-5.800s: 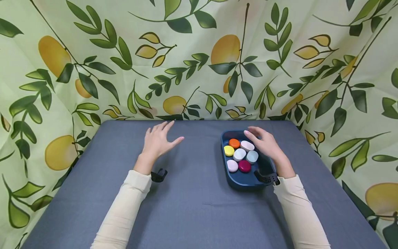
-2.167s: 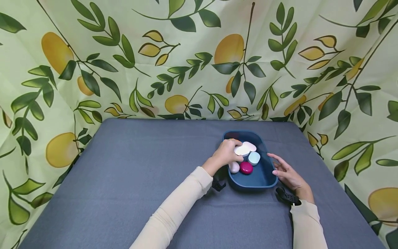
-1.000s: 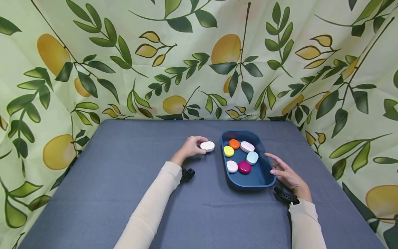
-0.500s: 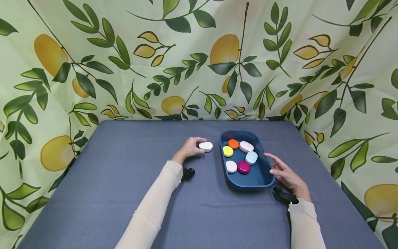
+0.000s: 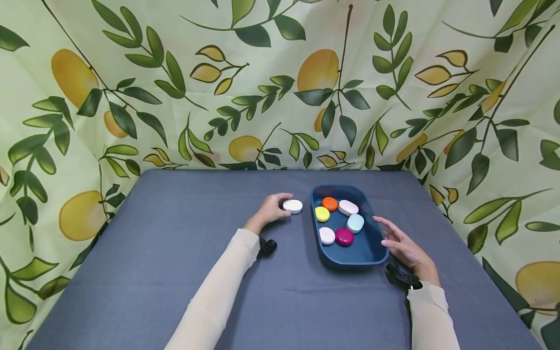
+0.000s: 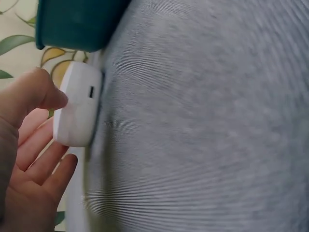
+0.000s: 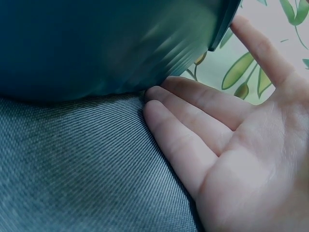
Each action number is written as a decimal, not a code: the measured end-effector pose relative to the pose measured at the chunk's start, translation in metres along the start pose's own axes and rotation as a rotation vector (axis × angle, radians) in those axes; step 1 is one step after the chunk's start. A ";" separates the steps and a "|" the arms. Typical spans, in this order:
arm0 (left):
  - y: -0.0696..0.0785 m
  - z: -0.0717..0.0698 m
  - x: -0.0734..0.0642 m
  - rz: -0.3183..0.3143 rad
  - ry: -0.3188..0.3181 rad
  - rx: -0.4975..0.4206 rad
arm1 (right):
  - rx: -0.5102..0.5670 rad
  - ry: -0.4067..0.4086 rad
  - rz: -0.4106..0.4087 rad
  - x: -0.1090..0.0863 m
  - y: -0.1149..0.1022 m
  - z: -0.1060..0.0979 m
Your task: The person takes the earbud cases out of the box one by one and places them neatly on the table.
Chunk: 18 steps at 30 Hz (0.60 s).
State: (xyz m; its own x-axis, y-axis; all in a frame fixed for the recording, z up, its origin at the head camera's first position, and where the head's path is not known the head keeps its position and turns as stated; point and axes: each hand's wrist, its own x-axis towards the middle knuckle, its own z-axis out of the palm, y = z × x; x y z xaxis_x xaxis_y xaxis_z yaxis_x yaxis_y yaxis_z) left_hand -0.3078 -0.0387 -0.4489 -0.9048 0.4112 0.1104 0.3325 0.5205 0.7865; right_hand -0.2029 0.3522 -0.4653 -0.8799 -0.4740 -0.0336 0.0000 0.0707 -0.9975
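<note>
A white earbud case [image 5: 292, 206] with a small dark port slot sits on the table, left of the blue box. My left hand [image 5: 272, 209] has it between thumb and fingers; in the left wrist view the thumb [image 6: 52, 95] lies against the case and the fingers reach behind it, their tips partly hidden. On the box's other side, my right hand [image 5: 402, 247] rests with extended fingertips at the wall of the blue box [image 5: 352, 264]. Inside lie rounded cases: orange [image 5: 329, 203], yellow [image 5: 322, 214], pale pink [image 5: 348, 208], light blue [image 5: 355, 223], whitish [image 5: 326, 236] and magenta [image 5: 344, 237].
Grey-blue cloth covers the table [image 5: 197, 272]. A curtain [image 5: 271, 58] printed with leaves and fruit hangs behind and along both sides. Black wrist straps [image 5: 402, 277] are worn at both wrists.
My left hand reached into the box, took out the white earbud case and brought it left onto the table. My right hand moved from over the box to its right wall.
</note>
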 end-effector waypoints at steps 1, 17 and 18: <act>0.001 -0.001 0.000 -0.001 0.008 -0.004 | -0.001 -0.002 0.004 0.000 0.000 0.000; 0.038 -0.004 -0.007 0.084 0.036 -0.021 | -0.022 0.026 0.035 0.000 -0.002 0.001; 0.042 -0.003 -0.008 0.089 0.028 -0.024 | -0.021 0.025 0.032 0.000 -0.003 0.002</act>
State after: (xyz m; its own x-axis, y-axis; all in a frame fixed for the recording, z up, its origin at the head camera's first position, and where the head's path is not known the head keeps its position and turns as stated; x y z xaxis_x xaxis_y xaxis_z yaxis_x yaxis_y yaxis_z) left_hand -0.2872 -0.0223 -0.4146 -0.8790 0.4341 0.1973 0.4060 0.4644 0.7870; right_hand -0.2021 0.3507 -0.4627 -0.8910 -0.4496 -0.0636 0.0186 0.1038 -0.9944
